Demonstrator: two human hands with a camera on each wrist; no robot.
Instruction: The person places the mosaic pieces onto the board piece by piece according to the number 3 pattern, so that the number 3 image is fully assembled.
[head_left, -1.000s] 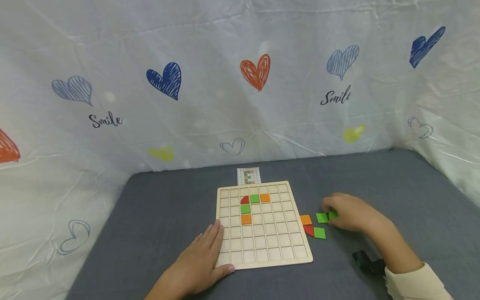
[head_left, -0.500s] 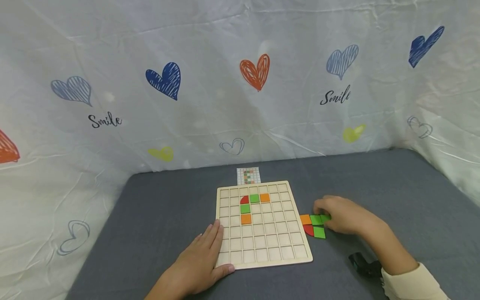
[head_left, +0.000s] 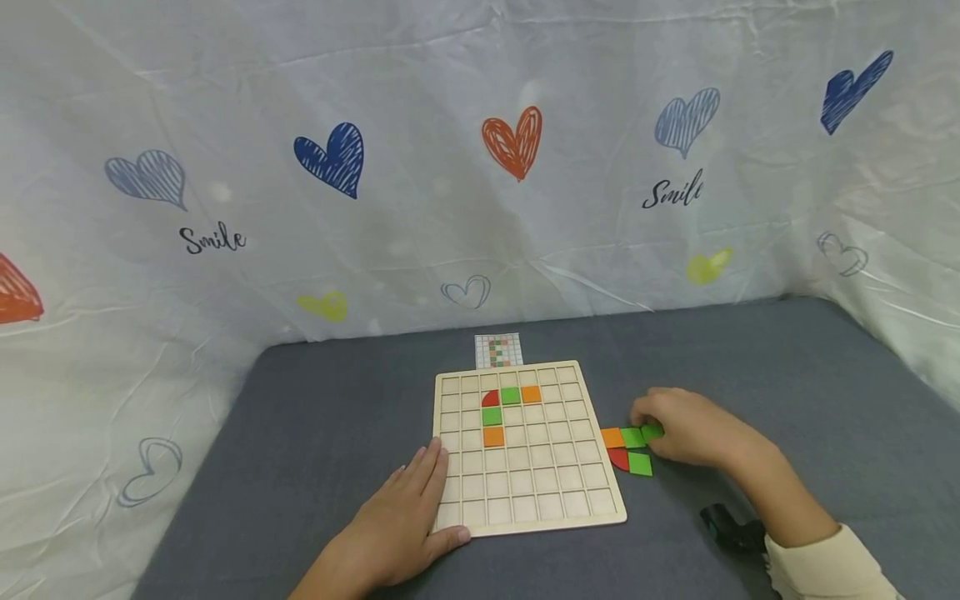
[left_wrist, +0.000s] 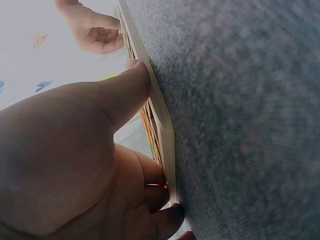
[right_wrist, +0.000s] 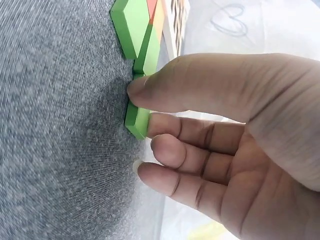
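Right hand (head_left: pixel 686 429) sits on the grey desk (head_left: pixel 787 392) just right of the wooden grid board (head_left: pixel 525 446), thumb and forefinger pinching a green square tile (head_left: pixel 652 432) that lies flat on the desk; grip clamped on that tile, other fingers curled. Wrist view confirms it: thumb tip on one edge of the tile (right_wrist: pixel 136 120), fingers on the other.

Touching that tile on its left is a second green tile (head_left: pixel 632 437), then an orange tile (head_left: pixel 612 437) next to the board's right edge. Just nearer: a red quarter-circle piece (head_left: pixel 618 458) and a third green tile (head_left: pixel 640 464).

Left hand (head_left: pixel 397 521) lies flat on the board's near-left corner, fingers straight and together on the cells, thumb along the near edge; grip open, holding nothing, pressing down. Left wrist view shows the thumb (left_wrist: pixel 131 82) over the board edge (left_wrist: pixel 162 125).

In the board, far-middle: red quarter piece (head_left: pixel 490 399), green (head_left: pixel 511 396) and orange (head_left: pixel 531 394) in a row, green (head_left: pixel 491 416) and orange (head_left: pixel 493 436) below the red.

A small pattern card (head_left: pixel 498 351) lies at the board's far edge. Black object (head_left: pixel 731 529) near the right forearm, probably a wrist-camera strap, hard to tell. Heart-print sheet (head_left: pixel 337 158) behind.
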